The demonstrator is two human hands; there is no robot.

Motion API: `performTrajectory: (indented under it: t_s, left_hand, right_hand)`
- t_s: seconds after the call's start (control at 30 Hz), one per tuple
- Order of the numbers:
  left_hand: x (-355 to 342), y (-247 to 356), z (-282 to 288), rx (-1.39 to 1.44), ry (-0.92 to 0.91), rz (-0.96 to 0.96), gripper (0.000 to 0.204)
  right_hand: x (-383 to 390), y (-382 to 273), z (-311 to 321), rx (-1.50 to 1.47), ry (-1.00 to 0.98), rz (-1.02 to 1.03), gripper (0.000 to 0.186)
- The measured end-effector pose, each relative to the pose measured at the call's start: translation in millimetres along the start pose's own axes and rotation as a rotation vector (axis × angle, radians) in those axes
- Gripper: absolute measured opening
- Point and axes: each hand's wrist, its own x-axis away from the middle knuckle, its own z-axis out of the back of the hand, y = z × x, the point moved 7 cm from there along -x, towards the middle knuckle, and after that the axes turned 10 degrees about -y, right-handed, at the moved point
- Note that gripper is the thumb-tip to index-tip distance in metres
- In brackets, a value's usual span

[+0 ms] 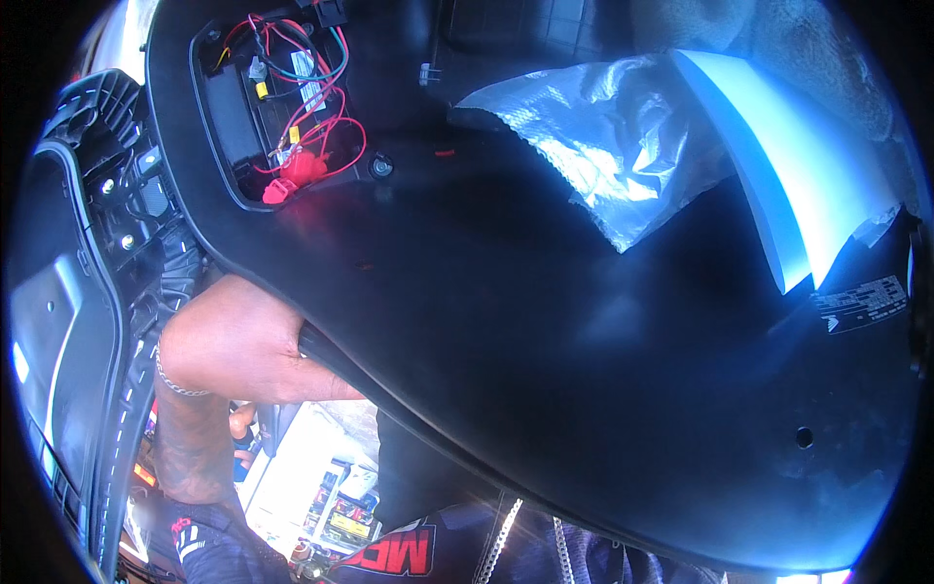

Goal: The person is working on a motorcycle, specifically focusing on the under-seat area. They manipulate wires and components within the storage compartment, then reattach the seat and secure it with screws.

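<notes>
The black panel [545,341] fills your view: broad, stiff, smooth plastic, likely awkward rather than heavy. Your left hand [243,341] grips its lower-left edge (a sound hold); right hand unseen. Wiring [302,117] sits top-left.

We see a large black tub [545,321] filling most of the view, glossy and curved; its lower-left rim rests in our left hand [238,341]. An opening at its top left holds red wires [311,127].
</notes>
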Motion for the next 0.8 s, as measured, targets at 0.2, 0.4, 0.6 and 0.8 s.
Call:
performTrajectory:
  t_s: [0.2, 0.4, 0.6, 0.8]
  left_hand:
    - [0, 3, 1, 0.006, 0.038, -0.065, 0.030]
    - [0, 2, -2, -0.029, 0.020, -0.049, 0.030]
    - [4, 5, 0, -0.084, 0.025, -0.013, 0.030]
    - [7, -2, -3, -0.114, 0.094, -0.026, 0.053]
  right_hand:
    - [3, 19, -3, -0.084, -0.057, -0.066, 0.054]
    - [11, 32, -5, -0.151, -0.117, -0.116, 0.055]
    - [52, 32, 15, -0.224, -0.270, -0.214, 0.056]
    - [146, -33, 76, -0.155, -0.610, -0.108, 0.058]
